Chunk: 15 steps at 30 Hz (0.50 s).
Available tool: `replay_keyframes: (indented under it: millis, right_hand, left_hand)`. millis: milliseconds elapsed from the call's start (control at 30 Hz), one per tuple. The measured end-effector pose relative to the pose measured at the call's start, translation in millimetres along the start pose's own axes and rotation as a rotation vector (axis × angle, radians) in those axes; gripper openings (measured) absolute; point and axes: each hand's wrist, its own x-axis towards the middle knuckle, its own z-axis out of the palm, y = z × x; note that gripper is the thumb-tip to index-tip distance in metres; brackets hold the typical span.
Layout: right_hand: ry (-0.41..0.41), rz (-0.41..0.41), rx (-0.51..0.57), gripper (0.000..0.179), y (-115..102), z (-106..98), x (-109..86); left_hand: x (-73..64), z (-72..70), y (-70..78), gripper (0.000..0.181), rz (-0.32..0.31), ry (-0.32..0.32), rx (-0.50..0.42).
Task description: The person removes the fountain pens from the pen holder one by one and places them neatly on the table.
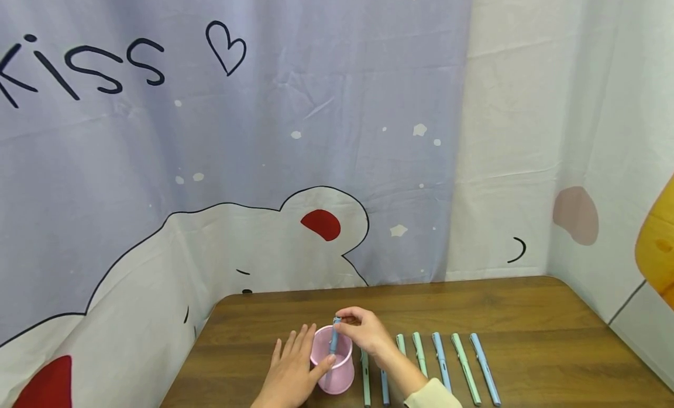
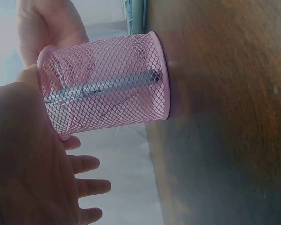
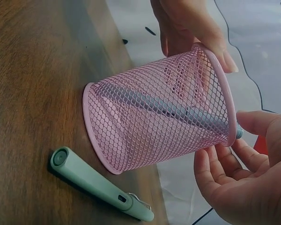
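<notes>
A pink wire-mesh pen cup [image 1: 337, 382] stands upright on the wooden table. Inside it a light blue pen [image 1: 334, 341] leans at a slant, its lower end down by the cup's base in both wrist views. My right hand [image 1: 371, 334] pinches the pen's top end at the rim between thumb and fingers. My left hand [image 1: 291, 372] is at the cup's left side, fingers straight and spread, with its thumb resting over the near rim. Beside the cup lies a green pen [image 3: 96, 182] with a metal clip.
To the right of the cup, several green and blue pens lie in a row, the outermost a blue pen [image 1: 485, 370]; my right forearm covers part of the row. The wooden table [image 1: 558, 343] meets a printed curtain [image 1: 389, 220] at its back edge.
</notes>
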Motion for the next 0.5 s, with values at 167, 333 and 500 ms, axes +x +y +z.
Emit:
replay_keyframes:
  millis: [167, 333, 500]
  right_hand:
    - [0.007, 0.012, -0.032, 0.033, -2.0, 1.8, 0.3]
    - [0.006, 0.034, -0.048, 0.031, -1.7, 1.4, 1.2]
    - [0.006, 0.046, -0.054, 0.028, -1.0, 1.6, 2.4]
  left_hand:
    - [-1.6, -1.8, 2.4, 0.085, 0.001, 0.005, -0.01]
    - [-1.8, -1.8, 2.1, 0.085, 0.002, 0.005, -0.009]
    - [-1.9, -1.3, 1.2, 0.086, 0.001, -0.001, -0.011]
